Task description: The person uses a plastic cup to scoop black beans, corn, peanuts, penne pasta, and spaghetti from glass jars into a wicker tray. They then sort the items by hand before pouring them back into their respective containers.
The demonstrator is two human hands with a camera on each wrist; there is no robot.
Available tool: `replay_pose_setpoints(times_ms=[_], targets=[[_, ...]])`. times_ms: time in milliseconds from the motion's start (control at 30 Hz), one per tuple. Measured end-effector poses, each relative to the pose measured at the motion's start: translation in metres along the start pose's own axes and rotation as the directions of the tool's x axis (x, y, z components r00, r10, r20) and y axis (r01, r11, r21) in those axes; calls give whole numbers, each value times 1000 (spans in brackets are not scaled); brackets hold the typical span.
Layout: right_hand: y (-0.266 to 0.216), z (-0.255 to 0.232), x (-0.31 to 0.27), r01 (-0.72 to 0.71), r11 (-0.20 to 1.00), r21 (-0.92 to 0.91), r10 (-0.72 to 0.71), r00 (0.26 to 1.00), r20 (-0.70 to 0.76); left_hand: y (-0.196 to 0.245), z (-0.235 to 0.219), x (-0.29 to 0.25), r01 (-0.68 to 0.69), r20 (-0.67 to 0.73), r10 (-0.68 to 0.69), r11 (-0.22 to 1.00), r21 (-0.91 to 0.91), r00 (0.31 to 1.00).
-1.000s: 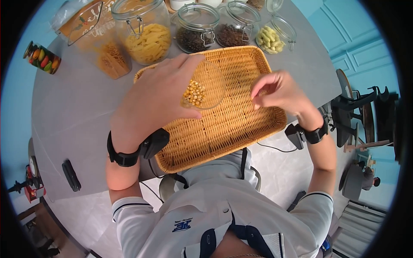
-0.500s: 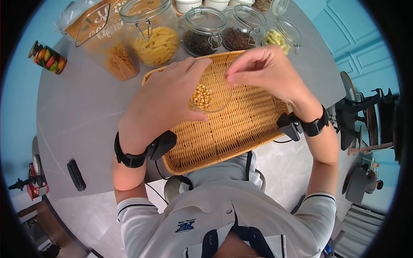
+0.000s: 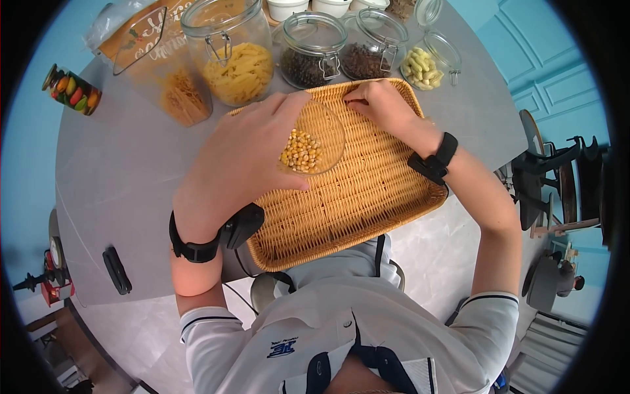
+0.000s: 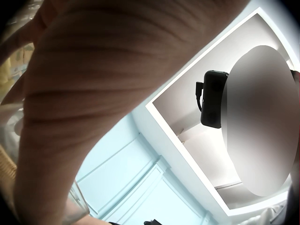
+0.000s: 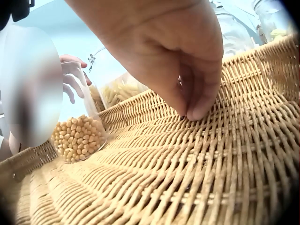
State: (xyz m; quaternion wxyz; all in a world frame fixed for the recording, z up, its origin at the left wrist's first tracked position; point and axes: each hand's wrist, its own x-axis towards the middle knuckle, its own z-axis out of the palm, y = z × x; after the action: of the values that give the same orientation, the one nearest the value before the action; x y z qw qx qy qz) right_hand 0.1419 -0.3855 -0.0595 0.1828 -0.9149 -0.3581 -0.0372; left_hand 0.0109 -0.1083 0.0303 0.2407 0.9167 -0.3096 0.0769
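Note:
My left hand (image 3: 239, 148) is wrapped round a clear glass jar (image 3: 333, 131), which stands toward the left in a shallow wicker basket (image 3: 354, 217). Yellow corn kernels (image 5: 77, 140) fill the bottom of the jar. At the basket's far side, my right hand (image 3: 388, 113) reaches down with thumb and fingers pinched together. In the right wrist view, its fingertips (image 5: 196, 112) are right at the woven floor. A small dark speck shows between them; I cannot tell what it is. The left wrist view is mostly filled by the left hand (image 4: 89, 84).
Behind the basket stand a large jar of penne (image 3: 237, 69), two jars of dark contents (image 3: 305, 65) (image 3: 371, 56), and an open jar of pale green pieces (image 3: 421, 69). A pasta container (image 3: 184, 98) and a jar with colourful contents (image 3: 73, 92) stand left. A black case (image 3: 117, 269) lies front left.
My right hand moved from the basket's right side to the glass jar's rim, then away to the basket's far side and down. The left hand kept its grip on the jar.

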Motion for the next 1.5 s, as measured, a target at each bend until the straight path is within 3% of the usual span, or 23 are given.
replay_pose_setpoints(times_ms=[133,200,333,433,533,633,733,933,1133,1233,1333,1433,1500], targets=[[-4,6,-1,-36,997,-65,39,999,37,-2,1,0,48,32,-47,999,-17,998],[-3,9,-4,-8,998,-54,9,1000,4,-2,0,0,116,87,-111,991,-62,990],[-10,6,-5,-17,998,-64,15,999,-30,-3,0,0,118,105,-112,991,-57,988],[-10,7,-6,-168,986,-10,168,985,-30,-3,-2,-1,115,107,-109,992,-50,988],[-11,8,-7,-10,996,-85,5,998,-57,-3,-2,-2,119,107,-114,992,-42,988],[-3,8,-6,12,999,-30,-13,999,-43,-1,-3,0,130,126,-123,991,-45,984],[-4,7,-3,-15,995,-100,18,999,27,-1,-2,0,136,127,-130,990,-37,983],[-1,12,-4,8,994,-112,-9,1000,-3,0,-4,1,135,131,-130,990,-33,983],[-9,11,-7,40,961,-272,-22,997,70,0,-3,0,123,118,-120,992,-20,986],[-4,8,-7,120,960,-254,-101,991,90,1,-3,-1,123,118,-119,992,-28,986],[0,5,-9,86,989,-117,-84,996,19,0,-3,0,125,121,-121,992,-30,985],[-2,5,-7,-33,997,-65,34,999,11,0,-4,0,126,125,-121,991,-37,985],[-3,7,-8,-22,998,-63,19,999,-44,0,-4,0,124,124,-118,991,-45,985]])
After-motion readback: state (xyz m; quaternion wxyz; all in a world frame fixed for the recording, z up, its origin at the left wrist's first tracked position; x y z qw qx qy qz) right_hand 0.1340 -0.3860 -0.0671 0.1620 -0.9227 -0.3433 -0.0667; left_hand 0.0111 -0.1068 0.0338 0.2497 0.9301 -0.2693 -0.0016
